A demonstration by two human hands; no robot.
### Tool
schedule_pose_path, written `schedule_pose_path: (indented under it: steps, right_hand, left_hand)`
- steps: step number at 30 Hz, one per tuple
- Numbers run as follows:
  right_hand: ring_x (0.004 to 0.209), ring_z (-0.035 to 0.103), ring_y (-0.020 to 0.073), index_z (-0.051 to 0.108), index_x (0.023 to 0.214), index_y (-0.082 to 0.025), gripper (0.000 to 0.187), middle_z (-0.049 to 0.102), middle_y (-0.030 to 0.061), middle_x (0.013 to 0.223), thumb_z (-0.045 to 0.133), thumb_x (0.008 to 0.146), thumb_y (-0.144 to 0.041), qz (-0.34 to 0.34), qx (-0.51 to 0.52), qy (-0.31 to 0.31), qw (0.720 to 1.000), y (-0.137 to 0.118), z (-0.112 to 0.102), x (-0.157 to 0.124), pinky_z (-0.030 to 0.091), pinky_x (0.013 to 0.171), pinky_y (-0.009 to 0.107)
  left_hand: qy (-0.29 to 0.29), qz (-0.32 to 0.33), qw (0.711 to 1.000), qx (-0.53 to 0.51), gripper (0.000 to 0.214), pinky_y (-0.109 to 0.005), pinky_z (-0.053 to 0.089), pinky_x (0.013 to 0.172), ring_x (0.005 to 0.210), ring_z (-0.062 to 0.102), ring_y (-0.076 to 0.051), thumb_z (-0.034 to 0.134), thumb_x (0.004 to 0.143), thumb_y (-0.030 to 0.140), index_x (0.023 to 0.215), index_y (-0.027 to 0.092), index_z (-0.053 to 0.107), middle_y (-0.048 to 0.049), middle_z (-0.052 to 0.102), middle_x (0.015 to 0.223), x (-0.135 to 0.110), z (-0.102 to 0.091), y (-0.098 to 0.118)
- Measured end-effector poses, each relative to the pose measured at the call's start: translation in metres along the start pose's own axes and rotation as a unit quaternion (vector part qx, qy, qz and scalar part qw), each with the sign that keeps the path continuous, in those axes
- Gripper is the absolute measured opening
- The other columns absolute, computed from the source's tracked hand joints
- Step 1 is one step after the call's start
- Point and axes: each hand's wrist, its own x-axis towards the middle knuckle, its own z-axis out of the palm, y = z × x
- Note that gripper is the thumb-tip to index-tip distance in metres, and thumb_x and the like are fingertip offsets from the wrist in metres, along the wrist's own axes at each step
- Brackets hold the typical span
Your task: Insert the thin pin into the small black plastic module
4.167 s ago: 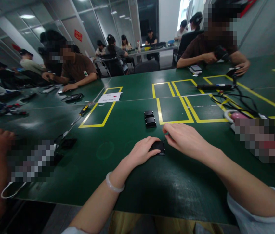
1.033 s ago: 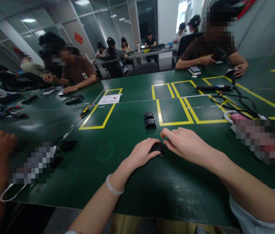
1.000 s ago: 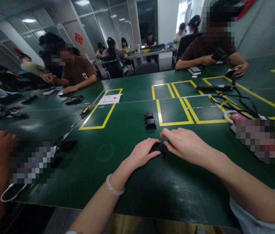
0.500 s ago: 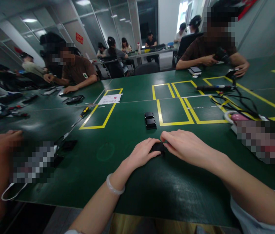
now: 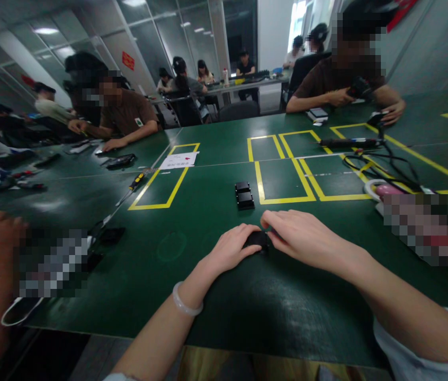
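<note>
Left fingers: clasping black block | right fingers: grip unclear | sitting lower than earlier

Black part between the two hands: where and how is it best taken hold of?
Probably by its near and far edges, coming from the left: the black part seems to lie flat on the green table, the left hand spans it that way, and the right hand crowds its right side.

The green table here carries yellow tape, black blocks, a paper, a screwdriver and tangled cables
</note>
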Motion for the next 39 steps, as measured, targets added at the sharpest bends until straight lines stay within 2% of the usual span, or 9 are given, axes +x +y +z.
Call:
schedule_pose_path:
  steps: [7,14,19,26,32,39]
  right_hand:
    - [0.06,0.056,0.0176,0.049,0.09,-0.019,0.019,0.064,0.0023,0.069,0.035,0.097,-0.03,0.029,-0.034,-0.021,0.999,-0.0013,-0.0015,0.0028,0.028,0.06,0.03]
    - [0.071,0.059,0.0175,0.048,0.09,-0.019,0.007,0.065,0.0029,0.081,0.043,0.092,-0.024,0.009,-0.017,-0.003,1.0,-0.0024,-0.0028,0.0009,0.03,0.062,0.029]
    - [0.06,0.057,0.0174,0.05,0.088,-0.02,0.022,0.064,0.0017,0.068,0.035,0.097,-0.033,0.032,-0.04,-0.02,0.999,-0.002,-0.0012,0.0033,0.029,0.061,0.03]
    - [0.073,0.059,0.0175,0.048,0.089,-0.019,0.005,0.065,0.0031,0.082,0.044,0.09,-0.022,0.017,-0.007,0.009,1.0,-0.003,-0.0019,0.0011,0.031,0.063,0.028]
    - [0.06,0.056,0.0171,0.048,0.09,-0.02,0.018,0.063,0.0008,0.068,0.035,0.097,-0.03,0.029,-0.043,-0.018,0.999,-0.0004,0.0018,0.0033,0.029,0.061,0.03]
    - [0.072,0.058,0.0169,0.047,0.09,-0.02,0.004,0.064,0.0023,0.083,0.046,0.09,-0.023,0.009,0.003,-0.001,1.0,-0.0025,-0.0027,-0.0005,0.03,0.062,0.028]
  left_hand:
    - [-0.002,-0.005,1.0,-0.002,0.035,-0.037,0.047,0.091,0.105,0.058,-0.023,0.054,0.091,0.042,0.12,0.023,0.049,-0.0054,0.059,0.114,-0.0003,0.0011,-0.0005]
    - [0.001,-0.002,1.0,-0.002,0.038,-0.038,0.047,0.092,0.105,0.057,-0.023,0.054,0.091,0.043,0.123,0.024,0.048,-0.0057,0.058,0.116,0.0001,0.0009,-0.0004]
    - [-0.003,-0.006,1.0,0.004,0.033,-0.036,0.048,0.088,0.101,0.058,-0.023,0.054,0.091,0.042,0.118,0.023,0.05,-0.0049,0.059,0.11,-0.0001,0.0002,-0.0001]
    - [0.0,-0.001,1.0,-0.003,0.038,-0.036,0.047,0.092,0.105,0.057,-0.023,0.055,0.091,0.041,0.124,0.023,0.047,-0.0056,0.058,0.115,-0.0005,-0.0004,0.0004]
    - [-0.004,0.0,1.0,0.004,0.035,-0.037,0.047,0.091,0.104,0.058,-0.023,0.054,0.091,0.042,0.119,0.022,0.048,-0.0052,0.059,0.114,-0.0001,0.0009,-0.0005]
    - [0.001,0.003,1.0,-0.002,0.037,-0.037,0.047,0.092,0.104,0.057,-0.023,0.054,0.091,0.042,0.122,0.023,0.047,-0.0053,0.058,0.116,-0.0005,-0.0005,0.0005]
